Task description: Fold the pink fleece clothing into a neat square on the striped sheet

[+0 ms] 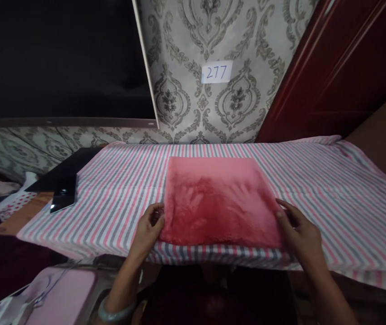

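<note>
A flat, square pink plush cushion cover point(209, 203) lies on the striped tablecloth point(125, 180), close to the table's front edge. Paler handprints and darker red patches show in its pile. At its left edge, my left hand point(148, 228) is closed, thumb and fingertips pinching the fabric near the front corner. My right hand point(299, 230) has its curled fingers and thumb on the opposite edge, gripping the side a little above the front right corner. Both wrists come in from below, and the left one wears a pale bangle point(116, 311).
A dark phone point(64, 193) rests on the cloth at the left. A large black television screen point(64, 58) is behind it. A paper marked 277 point(216, 71) is stuck on the patterned wall. At lower left is a pink padded seat point(62, 293) with cables on it.
</note>
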Demonstrator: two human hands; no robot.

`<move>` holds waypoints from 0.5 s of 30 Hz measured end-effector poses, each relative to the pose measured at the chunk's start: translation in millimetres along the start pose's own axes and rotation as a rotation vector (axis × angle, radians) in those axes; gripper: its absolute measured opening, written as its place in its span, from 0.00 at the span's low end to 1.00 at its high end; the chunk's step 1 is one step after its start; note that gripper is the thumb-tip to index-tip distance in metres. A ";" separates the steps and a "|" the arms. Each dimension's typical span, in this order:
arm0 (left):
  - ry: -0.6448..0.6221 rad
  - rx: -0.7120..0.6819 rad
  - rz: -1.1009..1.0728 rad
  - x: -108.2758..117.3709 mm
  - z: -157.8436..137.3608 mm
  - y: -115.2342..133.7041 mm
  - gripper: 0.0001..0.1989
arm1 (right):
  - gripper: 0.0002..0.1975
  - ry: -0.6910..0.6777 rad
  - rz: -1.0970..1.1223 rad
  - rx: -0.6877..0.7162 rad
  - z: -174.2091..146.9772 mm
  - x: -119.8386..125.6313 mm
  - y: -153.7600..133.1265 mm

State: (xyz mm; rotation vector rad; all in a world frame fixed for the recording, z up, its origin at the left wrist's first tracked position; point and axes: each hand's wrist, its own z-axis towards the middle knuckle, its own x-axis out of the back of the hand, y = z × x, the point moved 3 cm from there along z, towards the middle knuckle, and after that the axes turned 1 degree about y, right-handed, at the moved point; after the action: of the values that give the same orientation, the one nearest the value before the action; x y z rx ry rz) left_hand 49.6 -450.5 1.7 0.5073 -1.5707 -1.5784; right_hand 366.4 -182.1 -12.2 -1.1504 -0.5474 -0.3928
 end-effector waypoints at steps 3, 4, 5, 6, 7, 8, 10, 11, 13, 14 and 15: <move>-0.031 -0.008 0.016 0.6 8.4 -0.7 0.17 | 0.34 -0.013 0.028 0.016 1.6 -1.2 1.5; -0.037 -0.033 0.048 0.6 11.0 1.7 0.15 | 0.33 -0.016 0.039 0.023 1.9 -1.7 2.3; -0.041 -0.062 0.087 0.3 13.3 5.0 0.14 | 0.33 -0.019 0.048 0.030 2.2 -2.1 3.1; -0.043 -0.091 0.125 -0.5 15.1 8.9 0.12 | 0.33 -0.021 0.054 0.034 2.3 -2.5 4.1; -0.039 -0.116 0.157 -1.7 16.4 13.1 0.11 | 0.32 -0.021 0.060 0.036 2.4 -2.9 5.1; -0.027 -0.139 0.177 -3.1 17.1 17.5 0.09 | 0.32 -0.022 0.066 0.034 2.3 -3.4 6.1; 0.022 -0.195 0.189 -6.6 16.4 26.3 0.07 | 0.33 -0.018 0.078 0.022 2.0 -4.1 8.1; 0.052 -0.230 0.190 -8.5 15.0 30.5 0.06 | 0.34 -0.018 0.083 0.015 1.8 -4.5 9.1; 0.093 -0.281 0.201 -13.0 11.4 36.8 0.05 | 0.35 -0.023 0.091 -0.002 1.3 -5.2 10.8; 0.098 -0.282 0.208 -15.4 9.8 38.4 0.05 | 0.35 -0.027 0.092 -0.011 1.1 -5.5 11.7; 0.091 -0.266 0.211 -17.8 8.6 38.8 0.06 | 0.35 -0.033 0.090 -0.021 0.9 -5.7 12.6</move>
State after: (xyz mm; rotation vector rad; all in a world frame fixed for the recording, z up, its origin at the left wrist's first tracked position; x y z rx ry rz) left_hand 63.6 -426.4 35.2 0.2550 -1.2773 -1.5488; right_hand 368.6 -176.6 -24.7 -1.1993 -0.5195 -0.3037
